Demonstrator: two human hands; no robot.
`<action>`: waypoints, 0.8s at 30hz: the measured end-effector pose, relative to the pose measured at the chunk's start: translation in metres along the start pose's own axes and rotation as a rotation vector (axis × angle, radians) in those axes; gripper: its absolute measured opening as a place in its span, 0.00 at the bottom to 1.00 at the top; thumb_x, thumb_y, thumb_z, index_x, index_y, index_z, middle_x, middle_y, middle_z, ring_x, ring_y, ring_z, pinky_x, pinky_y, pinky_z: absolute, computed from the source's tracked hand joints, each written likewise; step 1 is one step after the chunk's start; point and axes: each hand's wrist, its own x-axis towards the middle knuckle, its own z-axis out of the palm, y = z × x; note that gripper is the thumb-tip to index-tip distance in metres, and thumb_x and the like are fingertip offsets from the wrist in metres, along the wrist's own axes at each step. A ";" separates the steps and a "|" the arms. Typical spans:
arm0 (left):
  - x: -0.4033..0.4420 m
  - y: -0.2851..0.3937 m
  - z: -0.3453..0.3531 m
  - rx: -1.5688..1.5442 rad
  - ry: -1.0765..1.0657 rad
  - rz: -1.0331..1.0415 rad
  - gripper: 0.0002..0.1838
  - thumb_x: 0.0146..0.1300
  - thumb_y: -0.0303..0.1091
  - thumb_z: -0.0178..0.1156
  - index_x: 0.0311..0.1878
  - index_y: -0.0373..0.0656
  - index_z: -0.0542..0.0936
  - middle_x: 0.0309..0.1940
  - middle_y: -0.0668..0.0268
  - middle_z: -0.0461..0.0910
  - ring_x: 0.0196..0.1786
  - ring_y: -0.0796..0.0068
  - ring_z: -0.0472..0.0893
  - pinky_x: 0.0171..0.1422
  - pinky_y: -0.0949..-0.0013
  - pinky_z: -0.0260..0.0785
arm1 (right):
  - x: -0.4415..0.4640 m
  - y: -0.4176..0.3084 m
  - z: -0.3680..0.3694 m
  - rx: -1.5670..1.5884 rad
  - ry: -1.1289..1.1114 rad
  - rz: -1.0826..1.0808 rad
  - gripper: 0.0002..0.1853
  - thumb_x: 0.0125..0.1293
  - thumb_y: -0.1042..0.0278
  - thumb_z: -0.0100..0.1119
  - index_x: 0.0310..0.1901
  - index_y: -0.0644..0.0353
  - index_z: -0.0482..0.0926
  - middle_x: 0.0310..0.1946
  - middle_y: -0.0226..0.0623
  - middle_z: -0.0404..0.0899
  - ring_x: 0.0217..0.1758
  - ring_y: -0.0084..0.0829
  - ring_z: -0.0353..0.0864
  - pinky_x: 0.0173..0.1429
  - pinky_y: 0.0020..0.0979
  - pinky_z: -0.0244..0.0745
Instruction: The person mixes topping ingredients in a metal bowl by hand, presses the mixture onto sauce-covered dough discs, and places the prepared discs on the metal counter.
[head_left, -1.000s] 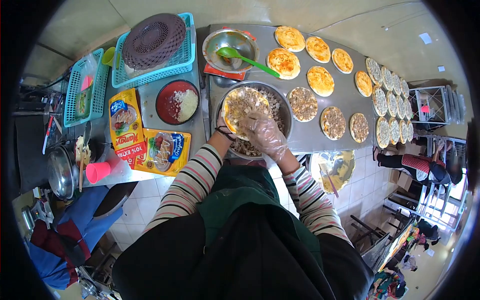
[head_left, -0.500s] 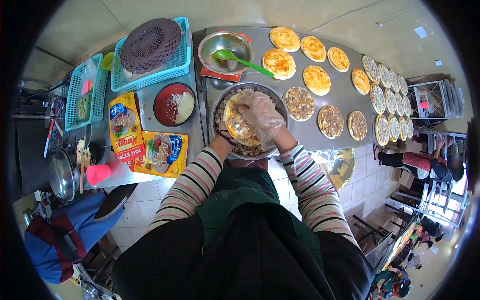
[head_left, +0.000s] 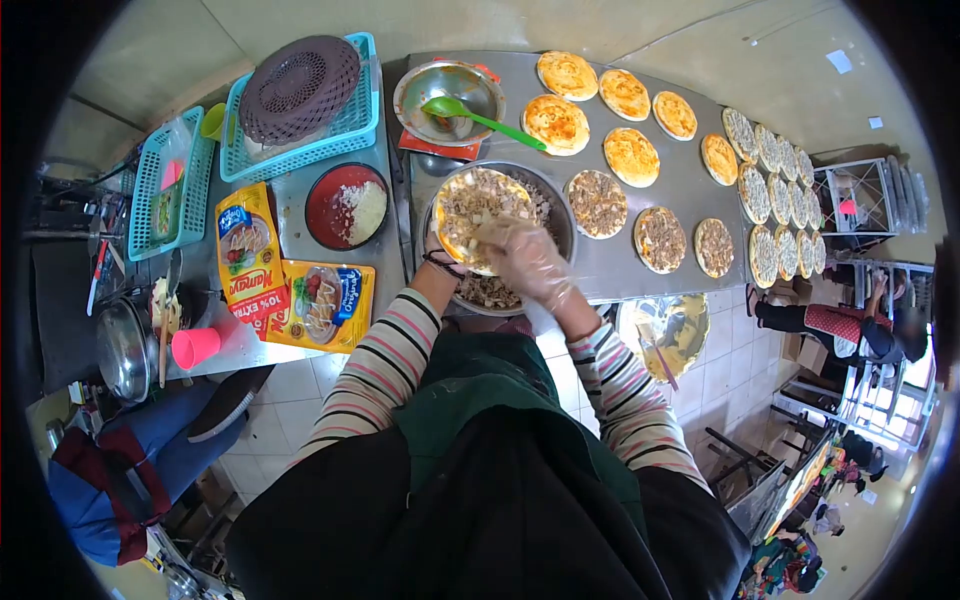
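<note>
My left hand (head_left: 436, 250) is mostly hidden under a small round pizza (head_left: 480, 205), gripping it at its near left edge. Chopped meat and pale bits cover most of the pizza's top. It is held over a steel bowl (head_left: 571, 215) of minced meat topping (head_left: 490, 293). In a clear plastic glove, my right hand (head_left: 530, 262) has its fingers bent and pressed together against the pizza's near right side. Whether topping is between those fingers is hidden.
Sauced pizza bases (head_left: 631, 157) and meat-topped ones (head_left: 597, 204) lie to the right. A green spoon (head_left: 470, 116) rests in another steel bowl (head_left: 402, 95). Left are a red bowl (head_left: 325, 215), yellow packets (head_left: 318, 310) and turquoise baskets (head_left: 295, 165). A person (head_left: 850, 325) stands far right.
The pizza has moved up and now shows meat across most of its top, where sauce showed before. My right hand has shifted toward its near right edge.
</note>
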 end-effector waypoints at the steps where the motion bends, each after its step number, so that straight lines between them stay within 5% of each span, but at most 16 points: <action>1: 0.002 -0.001 0.002 0.016 -0.013 0.010 0.27 0.63 0.50 0.43 0.58 0.40 0.67 0.54 0.55 0.71 0.54 0.55 0.73 0.59 0.53 0.66 | -0.006 0.005 0.008 0.016 0.054 -0.073 0.08 0.50 0.74 0.58 0.34 0.60 0.80 0.30 0.43 0.80 0.41 0.43 0.79 0.48 0.36 0.74; 3: 0.004 0.000 -0.007 -0.014 -0.235 0.004 0.26 0.65 0.46 0.39 0.61 0.40 0.62 0.60 0.53 0.64 0.61 0.56 0.66 0.63 0.51 0.61 | 0.001 0.003 -0.006 0.015 0.017 -0.028 0.08 0.49 0.74 0.59 0.34 0.61 0.80 0.31 0.43 0.80 0.40 0.43 0.79 0.47 0.36 0.74; 8: -0.001 0.003 -0.015 -0.082 -0.115 -0.034 0.26 0.65 0.46 0.39 0.61 0.40 0.62 0.60 0.53 0.64 0.61 0.55 0.66 0.63 0.51 0.61 | 0.017 0.040 -0.025 0.104 0.088 0.257 0.10 0.48 0.74 0.58 0.34 0.63 0.80 0.35 0.43 0.79 0.40 0.42 0.78 0.48 0.35 0.72; 12: -0.006 0.003 -0.019 -0.116 -0.108 -0.049 0.27 0.65 0.46 0.39 0.61 0.40 0.62 0.60 0.53 0.64 0.61 0.55 0.66 0.63 0.51 0.61 | 0.023 0.047 -0.011 0.060 -0.014 -0.098 0.10 0.49 0.72 0.56 0.35 0.62 0.80 0.36 0.47 0.78 0.42 0.44 0.76 0.50 0.36 0.70; 20: -0.013 0.011 -0.024 -0.161 -0.137 -0.051 0.27 0.65 0.47 0.39 0.61 0.40 0.62 0.60 0.52 0.64 0.61 0.55 0.66 0.63 0.50 0.60 | 0.015 0.063 -0.011 -0.142 0.004 0.029 0.09 0.51 0.69 0.56 0.35 0.58 0.79 0.30 0.43 0.77 0.36 0.43 0.76 0.43 0.40 0.72; 24: -0.013 0.013 -0.027 -0.171 -0.133 -0.057 0.28 0.64 0.48 0.39 0.62 0.40 0.62 0.60 0.52 0.64 0.61 0.55 0.66 0.63 0.50 0.60 | 0.004 0.044 0.002 -0.042 0.047 -0.118 0.09 0.49 0.73 0.58 0.35 0.57 0.81 0.32 0.42 0.79 0.40 0.41 0.77 0.44 0.37 0.71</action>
